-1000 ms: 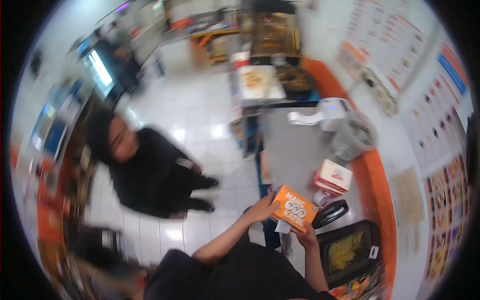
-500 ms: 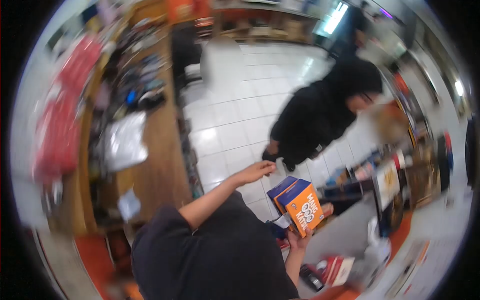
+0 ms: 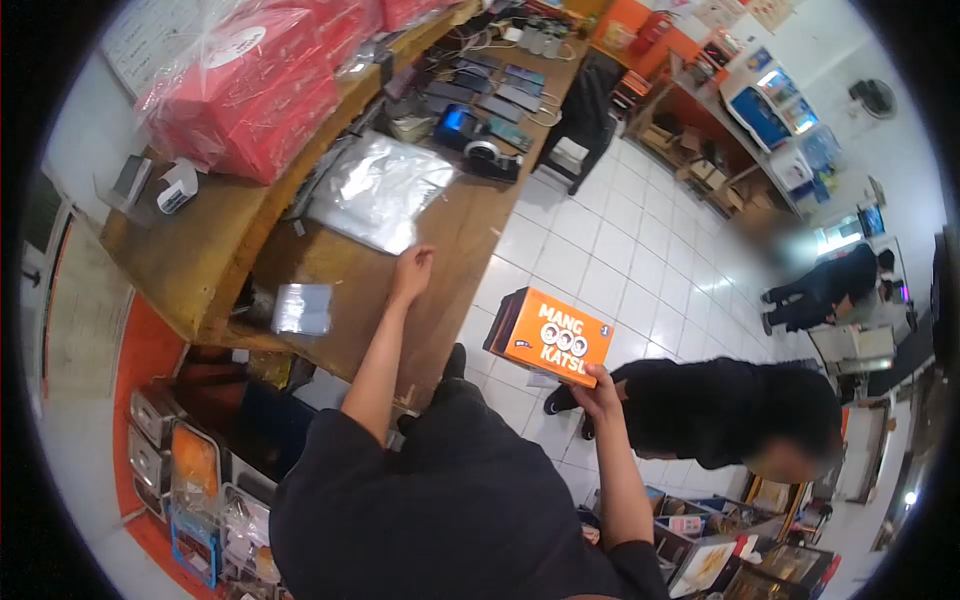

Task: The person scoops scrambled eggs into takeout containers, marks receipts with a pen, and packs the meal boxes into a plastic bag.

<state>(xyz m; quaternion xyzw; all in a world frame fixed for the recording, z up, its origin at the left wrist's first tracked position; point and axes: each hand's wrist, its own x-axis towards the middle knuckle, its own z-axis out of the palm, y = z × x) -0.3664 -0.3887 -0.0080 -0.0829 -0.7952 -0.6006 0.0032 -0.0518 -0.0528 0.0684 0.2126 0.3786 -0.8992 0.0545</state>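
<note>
My right hand (image 3: pixel 600 394) grips an orange printed food box (image 3: pixel 556 338) by its lower right corner, above the tiled floor. White lettering reading "MANG KATSU" faces up, and dark edges along the left side look like folded cardboard layers. My left hand (image 3: pixel 413 272) reaches over the wooden counter with loosely bent fingers and nothing visible in it. Its fingertips are close to the near edge of a stack of clear plastic bags (image 3: pixel 380 195); whether they touch it I cannot tell. A small pack of clear bags (image 3: pixel 303 308) lies nearer to me on the counter.
Several phones (image 3: pixel 505 100) and a tape dispenser-like black device (image 3: pixel 490 155) sit farther along the counter (image 3: pixel 470 225). Red boxes in plastic (image 3: pixel 250 100) stand on the raised ledge. A person in black (image 3: pixel 715 410) is bent over at my right; another person (image 3: pixel 835 285) stands farther back.
My view and body have turned toward the counter. My left hand has moved from above the floor beside the box to over the counter by the bags. The right hand still holds the box.
</note>
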